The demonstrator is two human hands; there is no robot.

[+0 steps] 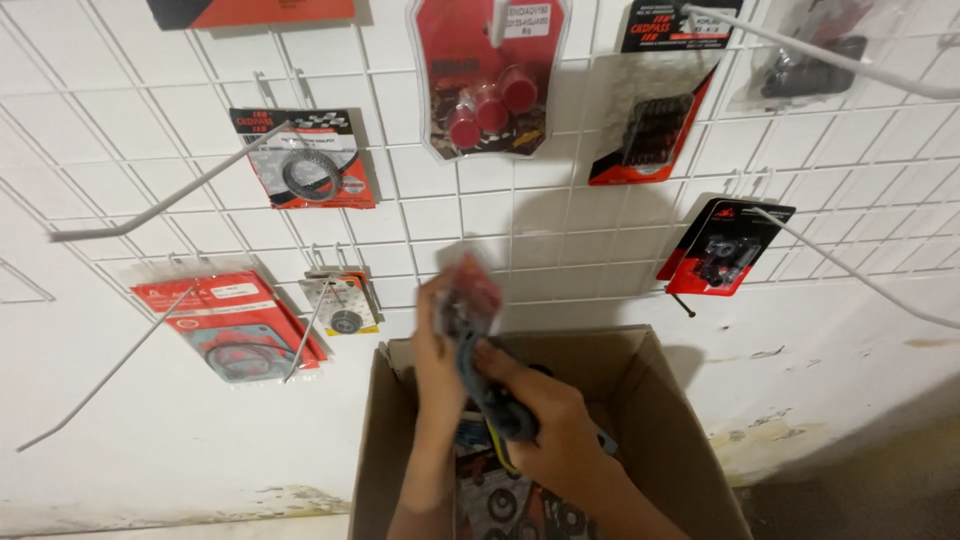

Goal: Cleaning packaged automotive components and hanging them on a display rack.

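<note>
Both my hands are raised over an open cardboard box (640, 380). My left hand (437, 350) grips a clear plastic packet with a red card (472, 290), blurred by motion. My right hand (545, 415) closes on the lower end of the same bundle, where blue-grey parts (478, 378) and a bit of yellow show. More red and black packets (505, 505) lie inside the box below my wrists. How many packets my hands hold I cannot tell.
A white wire grid panel (430, 215) on the wall carries long hooks with hanging packs: a ring pack (308, 160), a red roller pack (490, 90), a gasket pack (232, 325), a small bearing pack (342, 305), black-part packs (725, 250). Bare hooks (160, 205) jut toward me.
</note>
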